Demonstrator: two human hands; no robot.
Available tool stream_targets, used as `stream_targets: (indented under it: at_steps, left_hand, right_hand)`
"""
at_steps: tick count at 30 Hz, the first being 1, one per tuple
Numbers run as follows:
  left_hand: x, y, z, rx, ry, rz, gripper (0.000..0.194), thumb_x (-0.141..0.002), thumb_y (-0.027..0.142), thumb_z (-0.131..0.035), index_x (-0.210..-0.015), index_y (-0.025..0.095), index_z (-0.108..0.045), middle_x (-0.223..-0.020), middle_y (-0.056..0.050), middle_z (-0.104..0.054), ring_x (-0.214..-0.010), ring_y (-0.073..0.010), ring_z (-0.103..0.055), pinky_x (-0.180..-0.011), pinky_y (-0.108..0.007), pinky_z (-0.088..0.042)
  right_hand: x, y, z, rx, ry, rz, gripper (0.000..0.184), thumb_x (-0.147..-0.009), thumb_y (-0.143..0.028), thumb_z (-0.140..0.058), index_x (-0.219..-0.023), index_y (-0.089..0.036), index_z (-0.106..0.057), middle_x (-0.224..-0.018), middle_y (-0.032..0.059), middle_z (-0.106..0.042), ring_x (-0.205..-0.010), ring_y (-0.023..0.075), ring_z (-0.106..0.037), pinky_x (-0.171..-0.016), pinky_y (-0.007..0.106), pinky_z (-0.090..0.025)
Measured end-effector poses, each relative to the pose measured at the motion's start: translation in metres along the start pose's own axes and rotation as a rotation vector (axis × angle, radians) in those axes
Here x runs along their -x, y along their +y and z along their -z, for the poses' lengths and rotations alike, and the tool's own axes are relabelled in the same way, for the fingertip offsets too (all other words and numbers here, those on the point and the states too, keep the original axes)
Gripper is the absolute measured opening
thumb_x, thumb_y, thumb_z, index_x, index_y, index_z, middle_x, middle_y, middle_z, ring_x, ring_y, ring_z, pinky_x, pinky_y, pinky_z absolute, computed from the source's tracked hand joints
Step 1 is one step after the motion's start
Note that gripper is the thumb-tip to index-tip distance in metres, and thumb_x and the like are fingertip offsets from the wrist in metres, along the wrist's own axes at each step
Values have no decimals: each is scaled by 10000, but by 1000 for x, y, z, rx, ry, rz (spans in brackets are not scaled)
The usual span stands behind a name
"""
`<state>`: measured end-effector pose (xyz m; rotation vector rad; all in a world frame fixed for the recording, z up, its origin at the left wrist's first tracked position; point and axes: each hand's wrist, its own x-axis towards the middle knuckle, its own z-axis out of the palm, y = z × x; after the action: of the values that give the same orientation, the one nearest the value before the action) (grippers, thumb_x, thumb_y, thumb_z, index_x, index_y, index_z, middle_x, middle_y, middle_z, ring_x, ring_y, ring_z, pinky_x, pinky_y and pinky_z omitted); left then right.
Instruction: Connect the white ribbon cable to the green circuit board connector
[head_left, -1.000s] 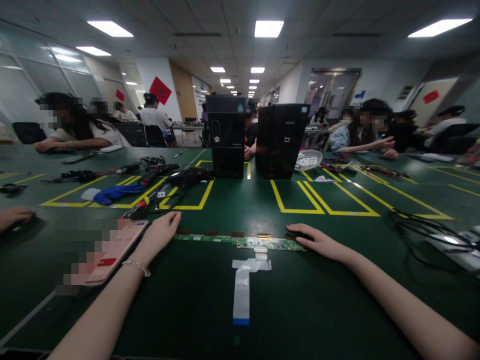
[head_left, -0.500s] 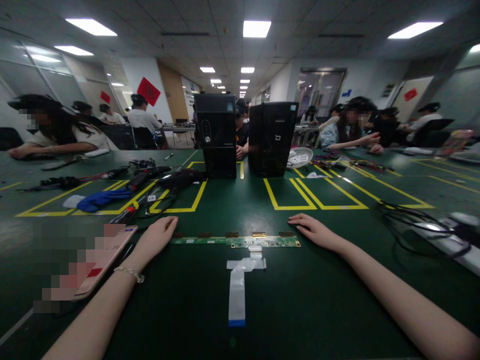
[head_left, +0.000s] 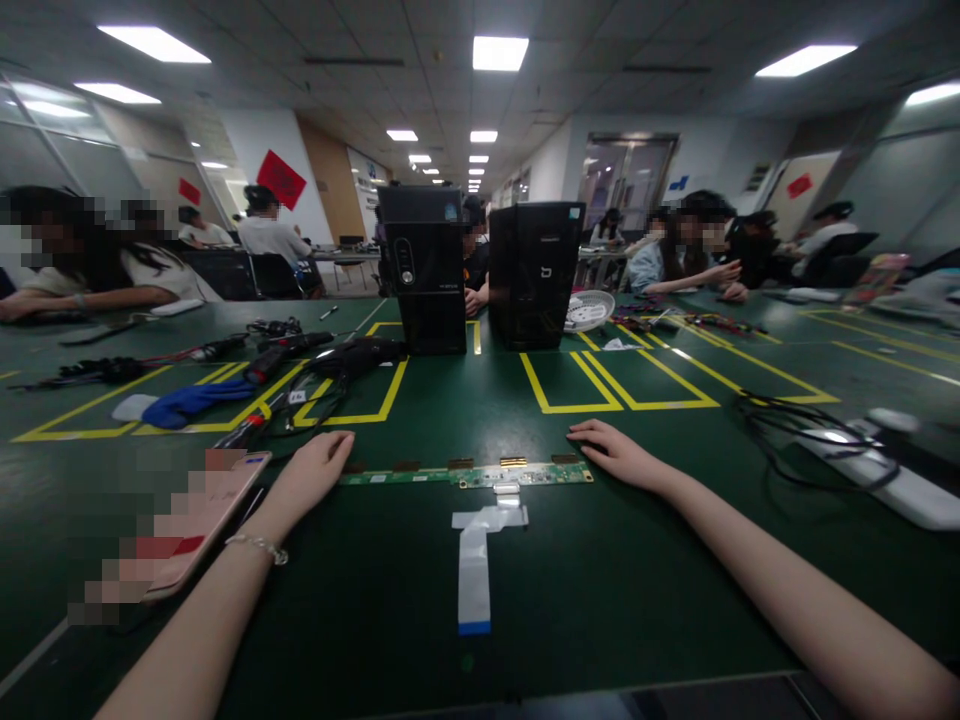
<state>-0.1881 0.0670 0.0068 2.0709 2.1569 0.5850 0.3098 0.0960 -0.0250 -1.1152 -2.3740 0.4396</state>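
A long, narrow green circuit board (head_left: pixel 420 477) lies across the green table. From its middle a white flat ribbon cable (head_left: pixel 473 580) with a blue end runs toward me. My left hand (head_left: pixel 319 465) rests on the table at the board's left end, loosely bent and holding nothing; it hides that end, so I cannot tell whether they touch. Just beyond the board's right end lies my right hand (head_left: pixel 619 455), open, fingers stretched out and apart from the board. A pink phone (head_left: pixel 214 530), partly blurred out, sits left of my left forearm.
Two black computer towers (head_left: pixel 430 275) stand ahead. Cables, a blue glove (head_left: pixel 196 402) and a screwdriver-like tool (head_left: pixel 241 432) lie at the left. A white power strip (head_left: pixel 892 480) with black cable is at the right. A dark flat edge (head_left: pixel 675 700) shows at the bottom. Other people sit around.
The camera view has turned slightly to the right. My right hand has drawn off the board's right end, which now shows fully. My left hand stays by the left end.
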Motion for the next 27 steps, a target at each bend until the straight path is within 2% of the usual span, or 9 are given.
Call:
stream_targets:
  at_steps: [13, 21, 27]
  left_hand:
    - [-5, -7, -6, 28, -46, 9, 551, -885, 495, -335, -1199, 123, -593, -1223, -142, -610, -1097, -289, -583, -878, -401, -485]
    - [-7, -11, -10, 13, -4, -38, 535, -891, 494, -327, -1163, 129, -611, -1194, -137, -626, -1086, -283, -589, -930, -398, -457]
    - [-4, -12, -9, 22, -26, -42, 551, -899, 514, -317, -1189, 136, -594, -1224, -131, -607, -1115, -282, -570, -950, -404, -444]
  right_hand:
    - [1, -1, 4, 33, -57, -9, 396, -943, -415, -389, -1242, -211, -548, -1266, 112, -454, -1186, 265, -435, -1032, 475, -366]
    - [3, -6, 11, 30, -107, -5, 398, -954, -405, -373, -1266, -209, -525, -1313, 102, -431, -1219, 252, -408, -1056, 454, -345]
    - [3, -10, 11, 54, -123, -24, 414, -948, -403, -380, -1286, -203, -510, -1330, 105, -420, -1230, 262, -394, -1057, 472, -339]
